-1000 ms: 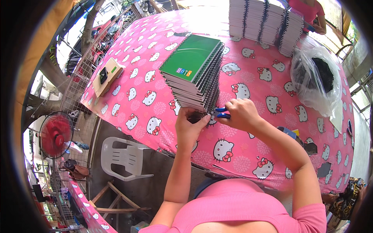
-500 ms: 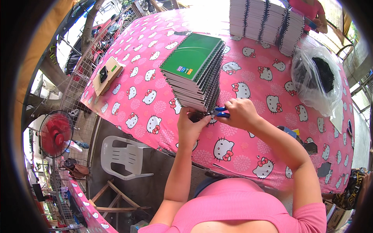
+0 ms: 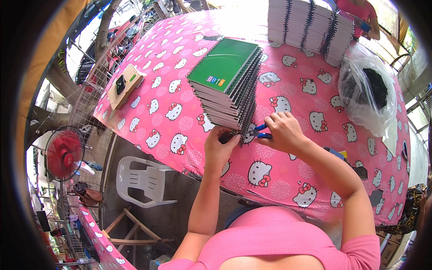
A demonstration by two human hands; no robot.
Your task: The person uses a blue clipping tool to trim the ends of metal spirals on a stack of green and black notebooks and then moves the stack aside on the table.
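Observation:
A tall stack of spiral-bound notebooks (image 3: 222,65), the top one with a green cover, stands on the pink table, its black coils along the right side. My left hand (image 3: 220,147) is closed around the near bottom corner of the stack, thumb by the coil of a low notebook. How many notebooks it grips is hidden. In my right hand (image 3: 285,130) are blue-handled pliers (image 3: 263,131), their handles spread apart. The jaws point left at the lower end of the coils; whether they touch the wire is too small to tell.
More spiral-bound books (image 3: 308,27) stand in a row at the far right, near another person (image 3: 357,13). A clear plastic bag (image 3: 351,96) with black coils lies to the right. A phone (image 3: 120,84) rests on cardboard at the left. A white plastic chair (image 3: 143,182) stands beside the table.
My right hand has drawn slightly right and down, and the pliers' handles are wider apart, with more of the jaws showing. My left hand stays at the stack's bottom corner.

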